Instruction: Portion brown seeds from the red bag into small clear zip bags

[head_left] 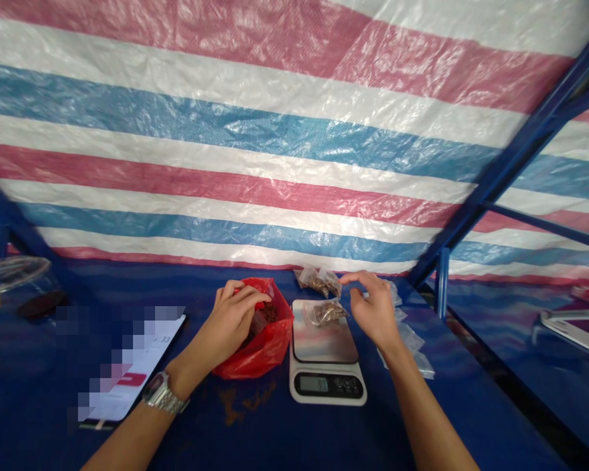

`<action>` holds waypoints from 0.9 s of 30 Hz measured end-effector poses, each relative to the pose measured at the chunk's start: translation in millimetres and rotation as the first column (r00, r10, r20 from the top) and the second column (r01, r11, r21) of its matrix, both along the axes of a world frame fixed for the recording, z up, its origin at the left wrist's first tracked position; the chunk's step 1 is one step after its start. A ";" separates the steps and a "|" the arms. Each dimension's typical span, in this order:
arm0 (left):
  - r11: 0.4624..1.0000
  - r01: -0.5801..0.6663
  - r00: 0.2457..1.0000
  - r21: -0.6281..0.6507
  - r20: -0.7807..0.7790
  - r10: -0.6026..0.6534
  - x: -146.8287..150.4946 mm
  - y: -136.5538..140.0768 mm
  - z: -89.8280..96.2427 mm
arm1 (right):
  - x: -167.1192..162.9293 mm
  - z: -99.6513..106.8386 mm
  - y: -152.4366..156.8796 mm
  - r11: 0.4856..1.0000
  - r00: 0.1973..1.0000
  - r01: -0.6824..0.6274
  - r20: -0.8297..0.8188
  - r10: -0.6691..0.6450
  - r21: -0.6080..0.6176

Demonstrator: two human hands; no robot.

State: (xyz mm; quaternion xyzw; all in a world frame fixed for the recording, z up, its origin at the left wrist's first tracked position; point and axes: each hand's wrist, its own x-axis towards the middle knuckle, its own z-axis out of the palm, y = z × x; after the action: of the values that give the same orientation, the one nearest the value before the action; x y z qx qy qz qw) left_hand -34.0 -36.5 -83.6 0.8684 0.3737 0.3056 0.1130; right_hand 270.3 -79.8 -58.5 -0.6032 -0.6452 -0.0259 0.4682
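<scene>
My left hand (238,313) is curled over the mouth of a red plastic bag (267,353), fingertips bent together; what they grip is hidden. Brown dried bits (271,313) show inside, beside a dark see-through piece (258,322). To the right, a white digital scale (326,391) with a lit display carries a small clear zip bag (328,313) of brownish dried material on its metal plate. Just right of that plate hovers my right hand (375,307), thumb and index finger apart, nothing visible between them.
Filled small bags (319,281) lie behind the scale. Flat clear bags (412,340) are spread under and beyond my right forearm. A phone (137,366) rests at left, near a clear jar (19,278). Brown crumbs (240,402) dot the blue surface. Blue frame bars (495,170) slope up at right.
</scene>
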 end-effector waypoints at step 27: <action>0.989 -0.059 0.986 0.134 -0.146 0.078 8.9 -7.8 -3.3 | -9.6 -4.3 -12.6 0.864 0.891 -0.317 0.190 0.413 -0.392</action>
State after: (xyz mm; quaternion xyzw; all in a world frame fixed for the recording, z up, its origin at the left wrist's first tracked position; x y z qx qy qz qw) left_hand -25.1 -44.3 -86.9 0.8811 0.3903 0.2664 0.0173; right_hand 260.7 -92.3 -62.8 -0.5333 -0.7996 0.0984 0.2580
